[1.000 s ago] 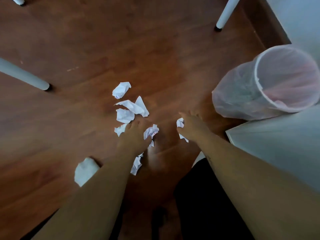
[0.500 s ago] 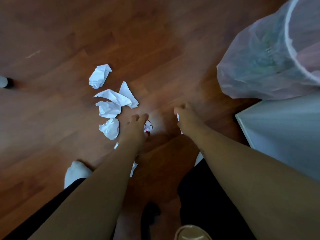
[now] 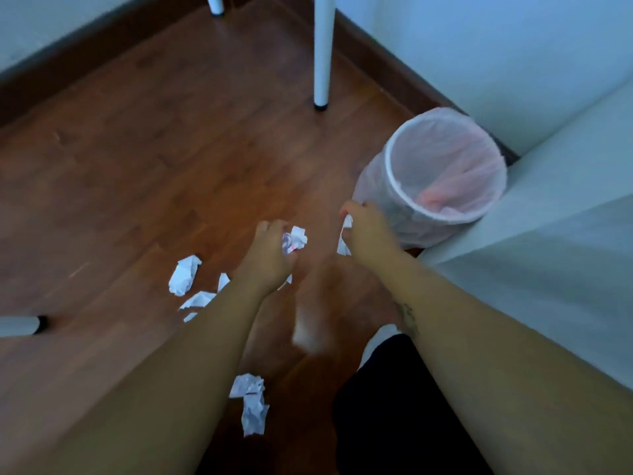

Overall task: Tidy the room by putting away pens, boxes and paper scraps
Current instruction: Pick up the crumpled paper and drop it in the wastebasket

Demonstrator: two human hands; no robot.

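- Both hands are busy. The left hand (image 3: 270, 260) has its fingers curled round a crumpled paper ball (image 3: 295, 240). The right hand (image 3: 368, 231) pinches a flatter torn scrap (image 3: 344, 240), just beside the near-left wall of the bin (image 3: 375, 186).
- Other paper lies on the floor (image 3: 137, 149): the left scraps (image 3: 185, 274) sit beside the left forearm, and the near scraps (image 3: 251, 404) lie close under that arm.
- The paper is light and springy, so a piece let go short of the rim would likely flutter down outside the bin. Each hand should probably be over the opening before it releases.
- The right hand is close enough to the bin's side that a careless lift could catch the liner, pull it off the rim or nudge the bin over.
- The near scraps are partly hidden by the arm and could easily be missed.
- A pale blur on the floor between the forearms may be glare or a loose piece; I cannot tell which.
- The scraps are white, creased and angular, some balled and some nearly flat.
- The bin is round, and its thin, see-through, pinkish liner is folded over the rim and wrinkled.
- The floor is smooth, glossy, reddish wood plank.
- A white tubular table leg (image 3: 323, 53) with a dark foot stands far behind.
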